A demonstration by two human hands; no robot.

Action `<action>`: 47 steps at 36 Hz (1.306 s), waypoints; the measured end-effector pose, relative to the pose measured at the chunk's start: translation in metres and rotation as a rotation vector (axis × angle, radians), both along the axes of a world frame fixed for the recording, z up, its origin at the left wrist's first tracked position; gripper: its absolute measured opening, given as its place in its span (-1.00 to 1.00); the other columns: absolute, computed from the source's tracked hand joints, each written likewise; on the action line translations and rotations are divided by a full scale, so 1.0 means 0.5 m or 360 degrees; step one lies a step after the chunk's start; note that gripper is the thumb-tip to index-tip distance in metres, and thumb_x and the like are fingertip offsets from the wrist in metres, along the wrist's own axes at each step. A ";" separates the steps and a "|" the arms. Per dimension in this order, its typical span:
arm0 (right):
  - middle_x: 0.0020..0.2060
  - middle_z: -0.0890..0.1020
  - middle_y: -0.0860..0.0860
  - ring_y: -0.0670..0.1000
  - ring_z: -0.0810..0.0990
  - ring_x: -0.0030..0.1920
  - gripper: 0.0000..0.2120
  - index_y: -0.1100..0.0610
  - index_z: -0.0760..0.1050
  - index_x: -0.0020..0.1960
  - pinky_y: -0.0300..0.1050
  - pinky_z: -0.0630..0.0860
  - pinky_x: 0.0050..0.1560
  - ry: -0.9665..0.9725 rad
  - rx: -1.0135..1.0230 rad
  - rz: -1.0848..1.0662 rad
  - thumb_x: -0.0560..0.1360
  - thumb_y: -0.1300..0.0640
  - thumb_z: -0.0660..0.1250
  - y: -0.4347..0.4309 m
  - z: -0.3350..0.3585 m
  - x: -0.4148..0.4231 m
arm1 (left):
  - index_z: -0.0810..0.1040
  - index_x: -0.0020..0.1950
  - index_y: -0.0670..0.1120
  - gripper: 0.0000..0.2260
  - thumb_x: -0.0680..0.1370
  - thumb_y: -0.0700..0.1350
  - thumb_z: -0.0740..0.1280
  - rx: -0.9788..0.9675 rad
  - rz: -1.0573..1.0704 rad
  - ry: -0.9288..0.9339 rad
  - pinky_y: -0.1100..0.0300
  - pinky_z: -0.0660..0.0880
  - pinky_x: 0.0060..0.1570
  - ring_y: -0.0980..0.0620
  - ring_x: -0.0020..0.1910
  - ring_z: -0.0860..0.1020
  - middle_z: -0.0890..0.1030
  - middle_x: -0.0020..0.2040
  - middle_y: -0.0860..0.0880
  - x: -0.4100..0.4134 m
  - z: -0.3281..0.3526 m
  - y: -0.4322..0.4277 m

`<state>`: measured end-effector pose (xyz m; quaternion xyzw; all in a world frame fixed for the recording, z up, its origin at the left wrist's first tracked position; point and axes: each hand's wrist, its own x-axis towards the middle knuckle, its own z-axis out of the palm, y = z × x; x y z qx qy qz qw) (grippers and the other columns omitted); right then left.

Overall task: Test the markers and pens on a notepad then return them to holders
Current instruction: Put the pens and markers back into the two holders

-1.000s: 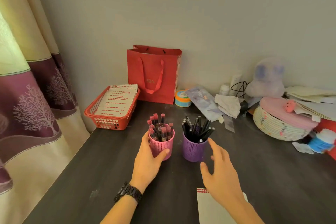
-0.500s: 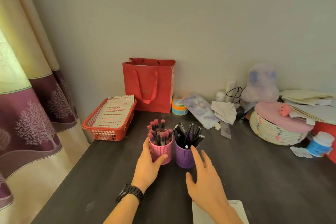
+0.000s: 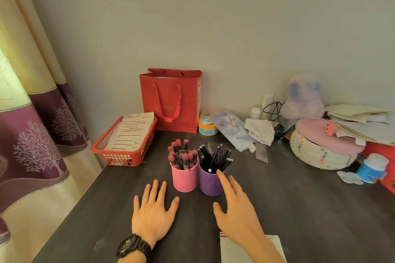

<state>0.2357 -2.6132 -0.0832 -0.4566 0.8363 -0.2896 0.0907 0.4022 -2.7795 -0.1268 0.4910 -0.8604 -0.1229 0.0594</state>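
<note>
Desk at the outset of testing. We see the pink holder (image 3: 184,179) and the purple holder (image 3: 210,183) touching side by side at mid-counter (image 3: 299,209), the first full of red-capped markers (image 3: 181,156), the second of black pens (image 3: 213,156). The left hand (image 3: 152,211) lies flat on the counter, near and left of the pink holder, its grip spread and empty. The right hand (image 3: 237,215) reaches toward the purple holder, grip open and empty, its forefinger at the rim; we cannot tell whether it touches. The notepad (image 3: 275,249) lies at the near edge, under the right forearm, and the part that shows is unmarked. We judge that nothing has been drawn or tested yet, so the whole task remains.
</note>
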 end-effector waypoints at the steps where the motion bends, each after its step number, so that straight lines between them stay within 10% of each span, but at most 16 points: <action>1: 0.63 0.01 -0.11 -0.02 0.30 0.51 -0.18 -0.35 -0.22 0.57 -0.16 0.38 0.40 -0.0006 -0.0002 -0.0004 0.58 -0.09 0.31 -0.001 0.000 -0.001 | -0.09 0.62 0.16 -0.30 0.54 0.44 -0.17 -0.0003 0.0003 -0.0019 -0.09 -0.19 0.55 0.06 0.59 -0.17 -0.11 0.63 0.11 0.002 0.000 0.002; 10: 0.55 0.23 -0.09 -0.04 0.43 0.40 -0.32 -0.18 0.11 0.53 -0.17 0.43 0.34 0.0011 -0.0084 -0.0011 0.54 -0.04 0.39 -0.013 0.007 -0.011 | -0.09 0.62 0.17 -0.32 0.55 0.43 -0.16 0.0012 0.0001 -0.0053 -0.10 -0.20 0.55 0.04 0.59 -0.17 -0.11 0.63 0.09 0.002 0.004 0.003; 16: 0.32 0.38 -0.16 -0.16 0.45 0.16 -0.37 -0.26 0.16 0.28 -0.47 0.40 -0.10 -0.0243 -0.0330 -0.0079 0.45 -0.03 0.52 -0.037 0.011 -0.012 | -0.08 0.62 0.16 -0.32 0.55 0.42 -0.15 0.0018 -0.0005 -0.0053 -0.11 -0.19 0.55 0.03 0.60 -0.16 -0.09 0.63 0.08 0.005 0.007 0.006; 47: 0.35 0.47 -0.01 0.04 0.58 0.27 -0.34 -0.15 0.14 0.30 -0.16 0.58 0.10 -0.0432 -0.0569 -0.0425 0.46 0.10 0.53 -0.124 -0.020 -0.016 | -0.10 0.61 0.18 -0.30 0.53 0.45 -0.18 0.0012 0.0011 -0.0068 -0.11 -0.21 0.54 0.02 0.60 -0.16 -0.10 0.63 0.08 0.002 0.001 -0.001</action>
